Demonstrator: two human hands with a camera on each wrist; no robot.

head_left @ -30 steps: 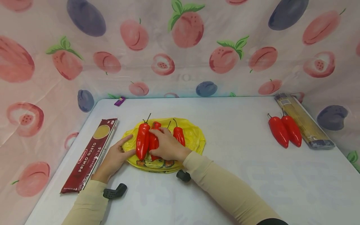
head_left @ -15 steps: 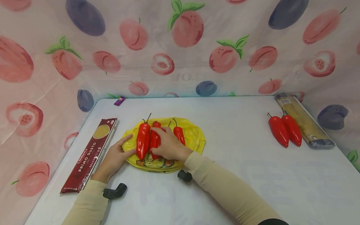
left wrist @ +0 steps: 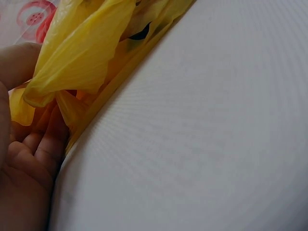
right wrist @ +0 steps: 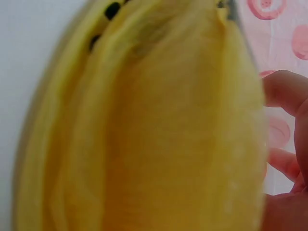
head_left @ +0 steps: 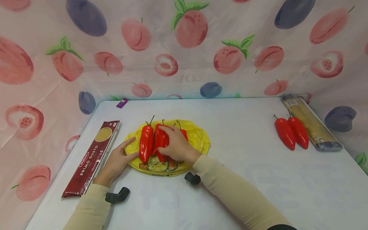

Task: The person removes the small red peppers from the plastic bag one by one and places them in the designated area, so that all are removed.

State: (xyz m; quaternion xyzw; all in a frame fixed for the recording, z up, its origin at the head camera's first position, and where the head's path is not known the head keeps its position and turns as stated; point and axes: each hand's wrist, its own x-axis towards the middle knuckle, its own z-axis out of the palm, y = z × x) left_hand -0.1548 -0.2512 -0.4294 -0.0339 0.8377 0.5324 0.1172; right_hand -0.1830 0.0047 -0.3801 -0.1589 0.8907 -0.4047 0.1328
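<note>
A crumpled yellow plastic bag point(head_left: 198, 143) lies flat on the white table with several glossy red chili peppers on it. My right hand point(head_left: 179, 145) reaches over them and grips a chili pepper point(head_left: 161, 138) in the middle, thumb on its lower part and fingers near its top. Just left of this one lies another chili pepper point(head_left: 146, 143), stem pointing away. The hand partly covers a chili pepper point(head_left: 184, 132) on the right. My left hand point(head_left: 115, 164) rests with fingers spread at the left edge of the bag; in the left wrist view, its fingers touch the yellow film point(left wrist: 77, 53).
A red spaghetti packet point(head_left: 93, 159) lies left of the left hand. At the far right are two more chili peppers point(head_left: 284, 134) beside a clear pasta packet point(head_left: 310, 123). One small purple wrapper point(head_left: 122, 103) sits at the back left. Fruit-patterned cloth hangs behind.
My right hand has shifted slightly right, and the chili pepper in its grip has moved right with it, showing its stem. The left hand has stayed in place.
</note>
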